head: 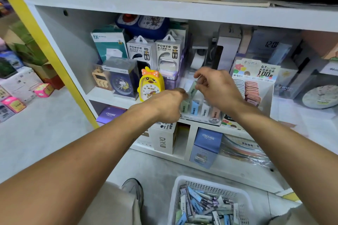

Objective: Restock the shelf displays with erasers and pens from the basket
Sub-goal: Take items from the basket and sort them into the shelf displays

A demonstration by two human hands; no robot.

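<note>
Right hand (pixel 216 87) pinching a green eraser (pixel 192 87) just above the display (pixel 201 115); left hand (pixel 169 105) curled around more beside it. Risk: missing the green slot, toppling neighbouring erasers, or nudging the duck clock (pixel 150 84) just left. Basket (pixel 210 204) below, full.

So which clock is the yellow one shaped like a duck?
The yellow duck-shaped clock with the orange bow, standing left of the left hand. The other clocks are round or blue.

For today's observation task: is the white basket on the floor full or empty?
Partly full. The basket holds a loose heap of erasers across its bottom, while its slotted back wall shows bare above them.
</note>
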